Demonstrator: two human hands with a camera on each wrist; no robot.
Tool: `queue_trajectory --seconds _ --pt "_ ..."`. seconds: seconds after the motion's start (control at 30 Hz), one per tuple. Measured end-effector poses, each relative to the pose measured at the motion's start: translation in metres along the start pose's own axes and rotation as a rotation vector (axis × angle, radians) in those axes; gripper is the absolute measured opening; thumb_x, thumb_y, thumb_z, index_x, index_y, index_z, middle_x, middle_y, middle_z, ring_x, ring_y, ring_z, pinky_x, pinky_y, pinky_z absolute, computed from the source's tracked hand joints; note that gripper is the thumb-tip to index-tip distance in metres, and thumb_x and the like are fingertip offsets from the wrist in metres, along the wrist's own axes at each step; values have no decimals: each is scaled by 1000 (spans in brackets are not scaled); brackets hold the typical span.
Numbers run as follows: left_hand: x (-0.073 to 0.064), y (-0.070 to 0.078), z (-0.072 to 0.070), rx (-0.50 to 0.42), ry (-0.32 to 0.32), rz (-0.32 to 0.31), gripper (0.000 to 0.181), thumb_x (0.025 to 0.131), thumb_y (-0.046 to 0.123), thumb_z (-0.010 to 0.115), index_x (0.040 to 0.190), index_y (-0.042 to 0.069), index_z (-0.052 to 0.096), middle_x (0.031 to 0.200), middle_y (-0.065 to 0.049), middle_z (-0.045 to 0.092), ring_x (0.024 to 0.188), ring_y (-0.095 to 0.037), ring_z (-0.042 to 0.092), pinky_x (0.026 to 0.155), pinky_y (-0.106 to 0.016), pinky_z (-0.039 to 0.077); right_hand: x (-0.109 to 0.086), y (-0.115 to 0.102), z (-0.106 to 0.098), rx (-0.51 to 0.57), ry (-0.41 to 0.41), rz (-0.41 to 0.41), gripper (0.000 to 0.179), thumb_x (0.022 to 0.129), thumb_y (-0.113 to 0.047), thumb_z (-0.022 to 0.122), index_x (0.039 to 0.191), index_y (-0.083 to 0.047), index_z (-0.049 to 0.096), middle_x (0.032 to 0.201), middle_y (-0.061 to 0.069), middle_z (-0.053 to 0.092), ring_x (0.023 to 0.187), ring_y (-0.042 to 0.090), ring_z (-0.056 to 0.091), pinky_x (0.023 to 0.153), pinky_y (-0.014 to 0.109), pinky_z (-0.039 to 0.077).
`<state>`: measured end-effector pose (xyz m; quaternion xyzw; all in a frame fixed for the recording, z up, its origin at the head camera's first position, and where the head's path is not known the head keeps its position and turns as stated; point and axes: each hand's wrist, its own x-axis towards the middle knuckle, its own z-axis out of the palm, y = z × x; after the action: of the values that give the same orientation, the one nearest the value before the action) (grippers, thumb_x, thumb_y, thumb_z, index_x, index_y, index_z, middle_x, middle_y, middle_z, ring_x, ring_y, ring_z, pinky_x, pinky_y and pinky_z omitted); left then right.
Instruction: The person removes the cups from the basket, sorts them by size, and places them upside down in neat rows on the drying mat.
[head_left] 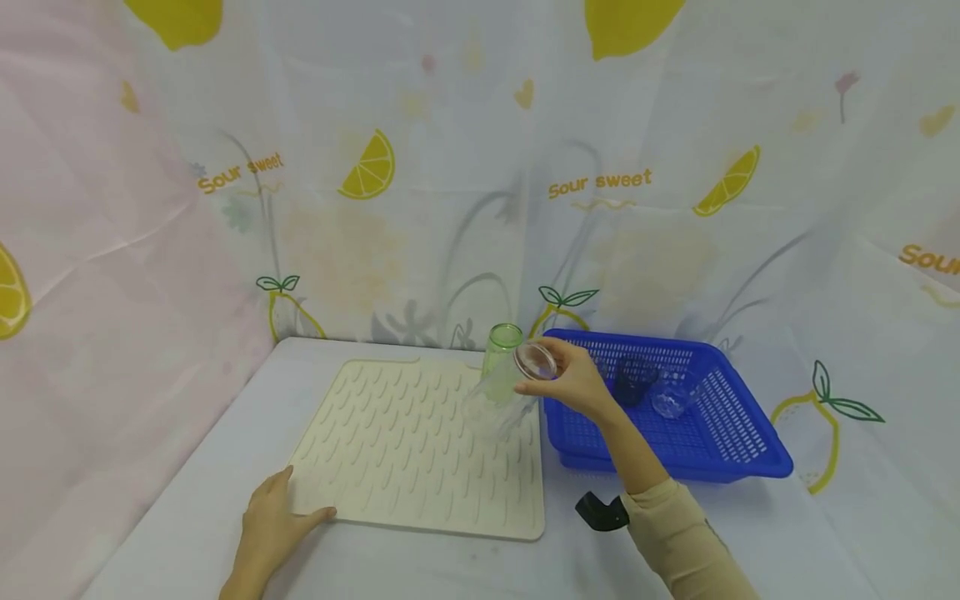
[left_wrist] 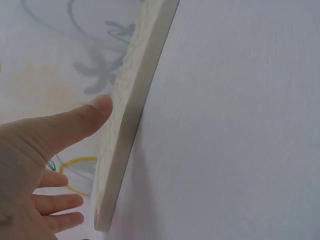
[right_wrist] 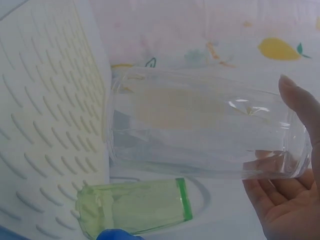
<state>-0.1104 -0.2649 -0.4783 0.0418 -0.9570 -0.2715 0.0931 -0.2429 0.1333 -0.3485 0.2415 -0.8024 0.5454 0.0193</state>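
Note:
My right hand (head_left: 573, 383) pinches a clear drinking glass (right_wrist: 195, 125) by its thick base, thumb on one side and fingers on the other. The glass is upside down and tilted in the head view, low over the right part of a cream ridged drying mat (head_left: 405, 450). Whether its rim touches the mat, I cannot tell. Just behind it, a green glass (right_wrist: 135, 206) stands mouth down at the mat's back right. My left hand (head_left: 273, 521) is at the mat's front left corner, thumb by the front edge, fingers spread and relaxed.
Right of the mat sits a blue plastic basket (head_left: 750, 408) holding a dark glass (head_left: 633, 379) and a clear glass (head_left: 671, 398), among others partly hidden by my hand. A black object (head_left: 600, 512) shows beside my right sleeve. A lemon-print curtain (head_left: 450, 208) hangs behind the white table.

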Motion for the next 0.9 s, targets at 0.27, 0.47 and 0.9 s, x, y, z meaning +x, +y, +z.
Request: queue_trajectory --seconds 0.27,0.47,0.9 --pt "-1 -19 1 -39 -160 -106 115 63 41 83 130 -29 20 135 -50 20 127 -62 17 103 -72 15 8 2 7 9 -22 3 66 69 -16 84 127 -3 55 121 13 59 108 28 57 84 39 54" --pt "-2 -28 6 -82 -136 -105 114 68 40 82 133 -27 17 139 -47 15 128 -61 15 106 -68 14 16 2 9 20 -30 1 66 70 -16 83 128 -4 55 121 14 60 106 28 59 81 38 56" --pt "-2 -38 6 -127 -106 -76 108 69 37 81 131 -28 20 138 -49 11 130 -61 6 108 -68 4 27 -1 20 25 -33 4 67 71 -12 82 131 -1 52 122 16 59 106 29 60 81 39 56"
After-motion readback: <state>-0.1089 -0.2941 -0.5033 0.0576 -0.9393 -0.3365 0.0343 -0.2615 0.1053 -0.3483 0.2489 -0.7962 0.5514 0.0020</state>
